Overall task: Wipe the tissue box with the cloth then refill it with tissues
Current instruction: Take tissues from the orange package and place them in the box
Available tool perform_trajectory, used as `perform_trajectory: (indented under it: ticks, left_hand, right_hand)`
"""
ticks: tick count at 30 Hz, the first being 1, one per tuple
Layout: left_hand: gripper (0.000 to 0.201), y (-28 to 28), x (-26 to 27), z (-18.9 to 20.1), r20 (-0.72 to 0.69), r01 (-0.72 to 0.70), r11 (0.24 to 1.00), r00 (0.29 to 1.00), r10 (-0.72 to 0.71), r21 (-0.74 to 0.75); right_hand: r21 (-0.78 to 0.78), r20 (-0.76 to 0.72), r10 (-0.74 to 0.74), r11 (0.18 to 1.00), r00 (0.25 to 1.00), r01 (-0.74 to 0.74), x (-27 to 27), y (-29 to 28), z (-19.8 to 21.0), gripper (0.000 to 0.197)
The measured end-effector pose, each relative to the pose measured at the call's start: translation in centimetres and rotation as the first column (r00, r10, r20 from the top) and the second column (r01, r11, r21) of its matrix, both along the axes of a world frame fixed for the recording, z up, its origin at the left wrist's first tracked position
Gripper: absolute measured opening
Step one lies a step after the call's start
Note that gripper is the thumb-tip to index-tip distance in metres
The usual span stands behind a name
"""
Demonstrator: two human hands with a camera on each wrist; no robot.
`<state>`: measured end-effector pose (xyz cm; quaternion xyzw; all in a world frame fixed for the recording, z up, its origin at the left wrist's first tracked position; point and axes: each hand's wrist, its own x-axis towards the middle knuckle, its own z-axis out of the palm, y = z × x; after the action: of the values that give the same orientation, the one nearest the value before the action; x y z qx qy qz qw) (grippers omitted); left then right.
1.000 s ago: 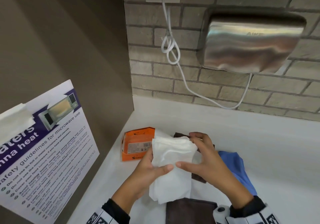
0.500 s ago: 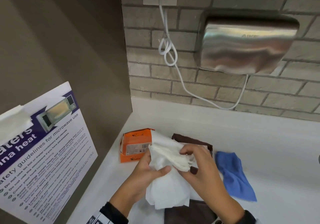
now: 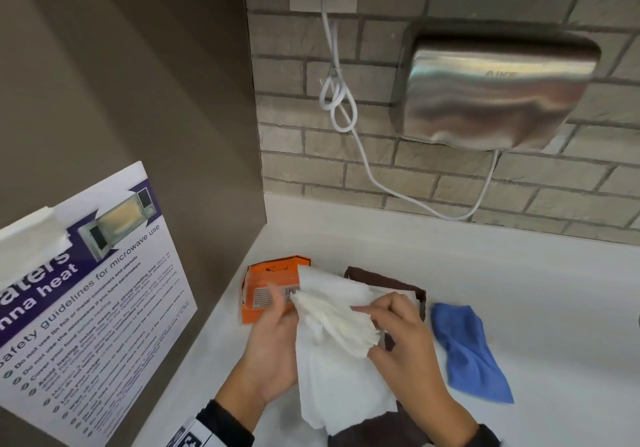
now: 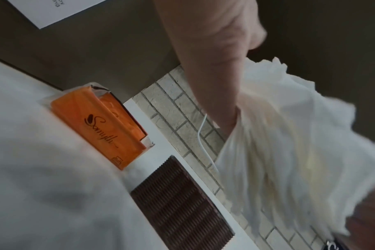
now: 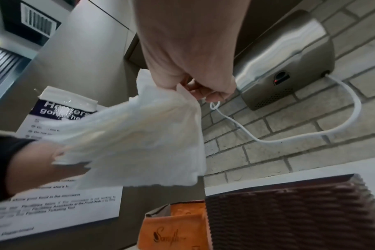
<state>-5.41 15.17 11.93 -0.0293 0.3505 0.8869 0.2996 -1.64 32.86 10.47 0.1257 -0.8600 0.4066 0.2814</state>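
Both hands hold a stack of white tissues (image 3: 332, 318) above the counter. My left hand (image 3: 277, 336) grips its left side from behind. At the right, my right hand (image 3: 398, 329) pinches the fanned, bent-over edge of the tissues (image 5: 139, 135), and loose sheets hang down below. Behind the hands stands the dark brown ribbed tissue box (image 3: 381, 278), partly hidden; it also shows in the wrist views (image 4: 182, 203) (image 5: 289, 211). The blue cloth (image 3: 467, 349) lies crumpled on the counter to the right, untouched.
An opened orange tissue pack (image 3: 266, 273) lies left of the box, near the brown side wall. A dark brown piece (image 3: 374, 429) sits under my wrists. A steel hand dryer (image 3: 495, 90) and its white cable (image 3: 346, 107) hang on the brick wall. A microwave poster (image 3: 86, 291) is at the left.
The stack was held flat and upright; my right hand has bent its top edge over and fanned the sheets. The left fingers have shifted along the stack.
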Motion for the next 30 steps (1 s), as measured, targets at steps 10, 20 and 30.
perform_trajectory:
  ticks: [10,20,30]
  left_hand:
    - [0.038,0.5,-1.4,-0.1,0.012,0.049,0.997,0.999,-0.049,-0.064]
    - [0.045,-0.1,-2.3,-0.7,0.015,0.047,0.986,0.999,-0.045,-0.161]
    - [0.030,0.0,-2.6,0.4,-0.177,0.017,0.976,0.982,-0.057,-0.218]
  right_hand:
    - [0.031,0.012,0.116,0.993,0.993,-0.117,-0.1,0.4,-0.3,0.023]
    - [-0.001,-0.024,0.125,0.992,0.992,-0.126,0.0,0.4,-0.1,0.022]
    - [-0.853,0.284,0.455,0.521,0.844,0.007,1.2,1.6,5.3,0.077]
